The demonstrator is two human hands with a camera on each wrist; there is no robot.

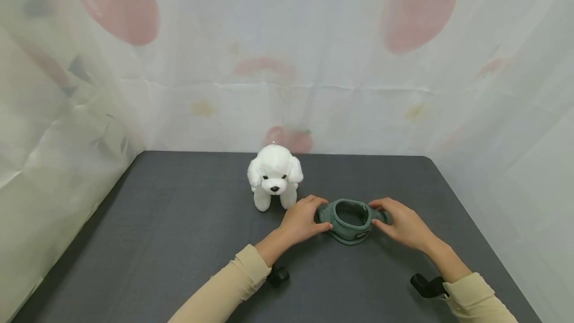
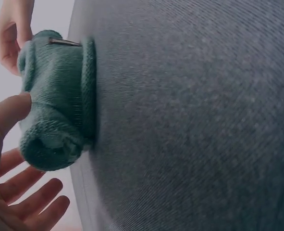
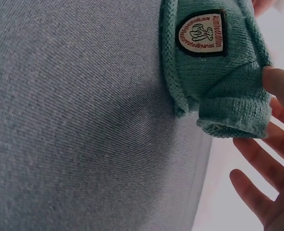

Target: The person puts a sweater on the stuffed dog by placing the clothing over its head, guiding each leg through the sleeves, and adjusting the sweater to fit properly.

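- Green knitted pet sweater [image 1: 350,221]: small ribbed garment lying on the dark grey surface, lower centre of the head view, neck opening facing up and rounded open.
- Sleeves: short tubes at either side, hollow ends visible in both wrist views.
- Label: round cream patch with dark border on the near side.

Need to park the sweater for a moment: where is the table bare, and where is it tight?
Bare table lies left of the plush dog, and between the forearms near the front edge. The far right corner is bare too. It is crowded mid-table, where the left hand and right hand flank the green knit sweater beside the dog.
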